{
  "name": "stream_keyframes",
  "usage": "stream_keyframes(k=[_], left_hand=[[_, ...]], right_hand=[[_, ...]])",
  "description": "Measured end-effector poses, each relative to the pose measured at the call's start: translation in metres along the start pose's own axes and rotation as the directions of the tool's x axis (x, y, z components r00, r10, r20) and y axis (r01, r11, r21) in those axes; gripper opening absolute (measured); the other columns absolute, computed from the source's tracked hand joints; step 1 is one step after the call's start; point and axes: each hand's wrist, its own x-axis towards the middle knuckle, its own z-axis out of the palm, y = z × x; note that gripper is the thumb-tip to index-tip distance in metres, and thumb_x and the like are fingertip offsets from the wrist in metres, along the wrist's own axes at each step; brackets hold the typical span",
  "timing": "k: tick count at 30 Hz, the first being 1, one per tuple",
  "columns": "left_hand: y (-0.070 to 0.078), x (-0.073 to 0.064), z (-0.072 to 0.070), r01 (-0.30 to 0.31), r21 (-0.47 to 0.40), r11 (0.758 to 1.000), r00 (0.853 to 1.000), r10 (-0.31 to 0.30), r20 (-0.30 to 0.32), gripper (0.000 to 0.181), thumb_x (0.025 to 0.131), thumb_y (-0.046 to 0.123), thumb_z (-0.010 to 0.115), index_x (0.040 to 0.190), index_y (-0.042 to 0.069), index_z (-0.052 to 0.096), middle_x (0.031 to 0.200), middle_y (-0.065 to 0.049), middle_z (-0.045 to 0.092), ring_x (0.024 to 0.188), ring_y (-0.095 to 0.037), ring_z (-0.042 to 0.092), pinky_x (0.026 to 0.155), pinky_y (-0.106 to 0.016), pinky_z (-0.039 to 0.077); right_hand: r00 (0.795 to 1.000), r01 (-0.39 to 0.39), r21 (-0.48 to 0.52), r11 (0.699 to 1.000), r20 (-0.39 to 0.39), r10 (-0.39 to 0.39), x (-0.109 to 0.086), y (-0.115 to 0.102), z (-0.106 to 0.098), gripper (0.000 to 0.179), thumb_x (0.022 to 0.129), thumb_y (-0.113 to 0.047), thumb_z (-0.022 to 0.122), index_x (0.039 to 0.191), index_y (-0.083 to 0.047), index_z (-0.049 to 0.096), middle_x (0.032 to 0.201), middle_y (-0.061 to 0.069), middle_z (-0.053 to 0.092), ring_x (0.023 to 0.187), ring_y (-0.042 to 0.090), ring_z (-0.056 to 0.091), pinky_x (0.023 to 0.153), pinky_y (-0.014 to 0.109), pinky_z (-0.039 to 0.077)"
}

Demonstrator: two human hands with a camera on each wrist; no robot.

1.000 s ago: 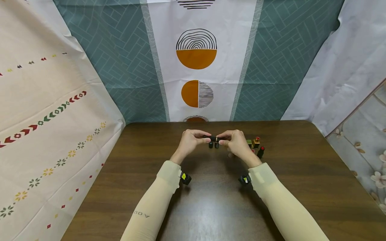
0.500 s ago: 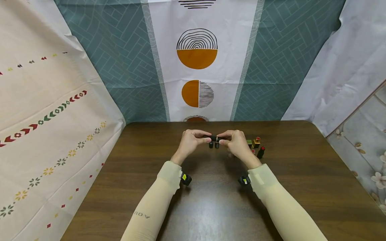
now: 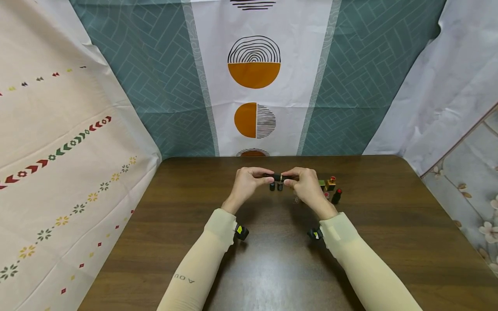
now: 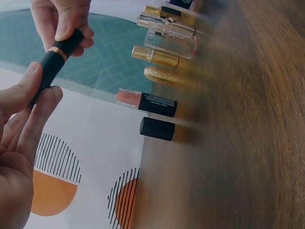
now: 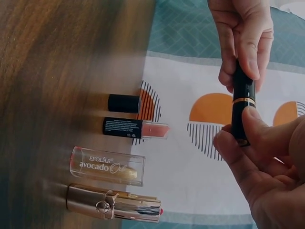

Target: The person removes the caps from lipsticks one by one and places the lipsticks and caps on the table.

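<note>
Almost nothing is shifting since a second ago: the left hand [image 3: 245,183] and right hand [image 3: 307,185] are still pinching opposite ends of a closed black lipstick [image 3: 277,177], holding it level above the table [image 3: 389,224], probably for twisting. Beyond, a clear tube [image 5: 107,166] is reading "EFOLAR avocado".

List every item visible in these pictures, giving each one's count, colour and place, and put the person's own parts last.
Black lipstick tube with a gold band: one, held above the table.
Black cap: one, standing on the table.
Open black lipstick with pink stick: one, beside the cap.
Clear lip balm tube: one, next along.
Gold lipstick tube: one, after that.
Dark wooden table: one.
Left hand: pinches the tube's end.
Right hand: pinches the other.
</note>
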Motion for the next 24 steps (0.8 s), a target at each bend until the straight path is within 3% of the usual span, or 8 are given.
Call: stream_keyframes(k=[4,10,13,16,19,24], left_hand=[[-0.002,0.0,-0.005,-0.009,-0.037,0.999,1.0,0.009,0.004,0.023,0.089,0.022,0.084,0.109,0.011,0.083,0.102,-0.002,0.08,0.092,-0.015,0.077,0.085,-0.036,0.061],[-0.015,-0.003,-0.037,0.028,-0.048,0.998,0.993,-0.033,-0.112,0.02,0.088,0.016,0.085,0.107,0.012,0.084,0.095,-0.005,0.08,0.085,-0.018,0.074,0.079,-0.051,0.058],[-0.016,-0.004,-0.046,0.049,-0.039,0.998,0.995,-0.052,-0.08,0.022,0.089,0.02,0.085,0.109,0.012,0.083,0.097,-0.006,0.08,0.087,-0.021,0.073,0.083,-0.056,0.057],[-0.015,-0.004,-0.042,0.044,-0.031,0.999,0.999,-0.045,-0.022,0.026,0.091,0.023,0.083,0.114,0.012,0.082,0.101,-0.005,0.08,0.092,-0.027,0.074,0.086,-0.055,0.057],[-0.015,-0.003,-0.033,0.034,0.002,0.999,0.999,-0.034,-0.009,0.027,0.093,0.024,0.08,0.118,0.014,0.081,0.103,-0.003,0.08,0.094,-0.024,0.075,0.088,-0.047,0.058],[-0.014,-0.001,-0.022,0.007,0.087,0.996,1.0,-0.006,-0.007,0.031,0.095,0.024,0.076,0.124,0.015,0.079,0.113,-0.002,0.077,0.099,-0.016,0.072,0.088,-0.037,0.058]], right_hand=[[0.999,0.033,-0.015,0.999,-0.016,-0.034,0.001,0.001,-0.003,0.021,0.094,0.002,0.074,0.114,0.002,0.078,0.112,0.019,0.075,0.075,0.028,0.068,0.061,0.032,0.052],[0.995,-0.013,-0.024,1.0,-0.103,0.011,0.0,0.021,-0.027,0.022,0.091,0.003,0.077,0.113,0.001,0.079,0.109,0.02,0.076,0.088,0.033,0.073,0.066,0.033,0.053],[0.996,-0.024,0.006,1.0,-0.085,0.025,0.0,0.028,-0.034,0.025,0.093,0.002,0.075,0.117,0.001,0.077,0.109,0.02,0.076,0.091,0.036,0.074,0.072,0.038,0.057],[0.999,-0.019,0.029,0.999,-0.025,0.02,0.001,0.028,-0.033,0.032,0.096,0.0,0.072,0.128,0.001,0.072,0.114,0.02,0.074,0.096,0.035,0.073,0.076,0.035,0.057],[1.0,-0.01,0.018,1.0,0.023,0.01,0.0,0.026,-0.029,0.035,0.098,0.0,0.069,0.134,-0.001,0.069,0.115,0.018,0.072,0.092,0.033,0.068,0.07,0.029,0.051],[0.999,-0.025,0.047,0.999,0.047,0.022,-0.002,0.025,-0.024,0.031,0.101,-0.002,0.065,0.132,-0.002,0.069,0.119,0.019,0.072,0.092,0.032,0.068,0.076,0.04,0.055]])
